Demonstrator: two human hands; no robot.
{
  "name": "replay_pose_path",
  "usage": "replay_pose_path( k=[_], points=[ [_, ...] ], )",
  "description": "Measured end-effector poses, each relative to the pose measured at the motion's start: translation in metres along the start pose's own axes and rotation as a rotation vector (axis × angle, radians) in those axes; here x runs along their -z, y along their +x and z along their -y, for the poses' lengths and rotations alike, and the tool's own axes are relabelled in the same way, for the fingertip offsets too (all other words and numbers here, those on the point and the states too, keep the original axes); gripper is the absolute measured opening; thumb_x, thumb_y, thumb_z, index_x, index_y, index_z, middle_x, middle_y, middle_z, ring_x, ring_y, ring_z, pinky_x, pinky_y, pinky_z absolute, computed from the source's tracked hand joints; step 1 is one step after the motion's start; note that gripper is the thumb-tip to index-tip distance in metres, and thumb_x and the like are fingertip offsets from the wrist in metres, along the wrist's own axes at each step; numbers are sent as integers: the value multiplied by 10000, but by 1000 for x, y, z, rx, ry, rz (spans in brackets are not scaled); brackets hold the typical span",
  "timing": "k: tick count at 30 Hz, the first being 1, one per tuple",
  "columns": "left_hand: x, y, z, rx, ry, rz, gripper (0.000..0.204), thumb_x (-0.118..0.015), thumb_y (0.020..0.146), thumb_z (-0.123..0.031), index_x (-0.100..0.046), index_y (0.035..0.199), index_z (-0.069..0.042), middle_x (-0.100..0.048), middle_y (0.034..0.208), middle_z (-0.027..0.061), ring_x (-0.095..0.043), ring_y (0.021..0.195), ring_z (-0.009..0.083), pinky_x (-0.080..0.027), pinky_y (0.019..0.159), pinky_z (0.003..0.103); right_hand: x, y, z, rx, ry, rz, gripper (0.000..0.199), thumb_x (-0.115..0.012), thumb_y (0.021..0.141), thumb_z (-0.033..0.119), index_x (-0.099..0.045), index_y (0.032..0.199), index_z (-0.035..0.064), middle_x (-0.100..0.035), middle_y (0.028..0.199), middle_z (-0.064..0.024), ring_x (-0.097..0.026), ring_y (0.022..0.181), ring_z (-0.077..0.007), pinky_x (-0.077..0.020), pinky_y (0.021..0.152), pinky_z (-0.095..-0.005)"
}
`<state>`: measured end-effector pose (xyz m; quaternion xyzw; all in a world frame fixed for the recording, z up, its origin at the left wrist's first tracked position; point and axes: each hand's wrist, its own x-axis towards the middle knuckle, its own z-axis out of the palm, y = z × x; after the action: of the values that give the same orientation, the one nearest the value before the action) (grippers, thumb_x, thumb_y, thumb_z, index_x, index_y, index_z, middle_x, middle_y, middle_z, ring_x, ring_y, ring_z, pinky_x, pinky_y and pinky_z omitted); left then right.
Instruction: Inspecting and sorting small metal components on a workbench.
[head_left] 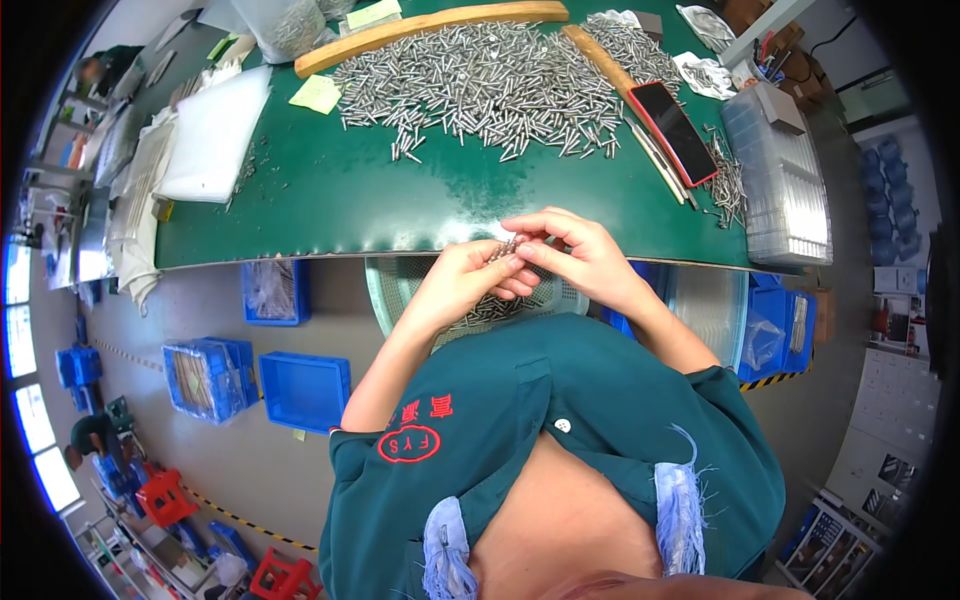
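**Both hands closed on a small bunch of metal pins at the table's near edge**

The left hand (470,278) and the right hand (580,255) meet just over the near edge of the green table (330,200), close enough that their fingertips touch. Between them sits a small bunch of thin metal pins (507,247), pinched at the fingertips: the left hand's fingers are curled in around the bunch from the 8 o'clock side, and the right hand's thumb and forefinger close on it from 3 o'clock, its other fingers loosely bent. How many pins are in the bunch is too small to tell.

Directly below the hands, at 6 o'clock from them, a round pale basin (400,285) holds more loose pins. At 12 o'clock, well apart from the hands, a wide heap of pins (480,90) spreads over the table, fenced by a long wooden strip (430,28) along its far side. At 2 o'clock lies a phone in a red case (680,130), and beyond it, near the table's right end, a stack of clear plastic trays (785,195). At 10 o'clock rests a white board (215,135). Blue crates (305,390) stand on the floor at 8 o'clock.
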<state>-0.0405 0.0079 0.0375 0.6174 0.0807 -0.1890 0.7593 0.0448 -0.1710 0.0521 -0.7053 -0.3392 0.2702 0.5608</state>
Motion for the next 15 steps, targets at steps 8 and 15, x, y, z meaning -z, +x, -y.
replay_pose_path(
  k=[8,15],
  points=[
    [5,4,3,73,15,59,233,-539,943,-140,-633,1042,49,-691,906,118,-669,801,140,-541,727,248,-4,6,-6,114,-199,28,196,-625,880,82,-663,1061,16,-636,886,-43,-619,820,-131,-492,727,-251],
    [12,-6,-5,-16,27,76,215,-559,933,-113,-626,1047,57,-689,903,124,-657,810,144,-530,747,250,-2,9,-23,-427,853,37,229,-611,923,270,-639,1012,61,-605,880,23,-481,660,-41,-397,559,-186]
  ],
)
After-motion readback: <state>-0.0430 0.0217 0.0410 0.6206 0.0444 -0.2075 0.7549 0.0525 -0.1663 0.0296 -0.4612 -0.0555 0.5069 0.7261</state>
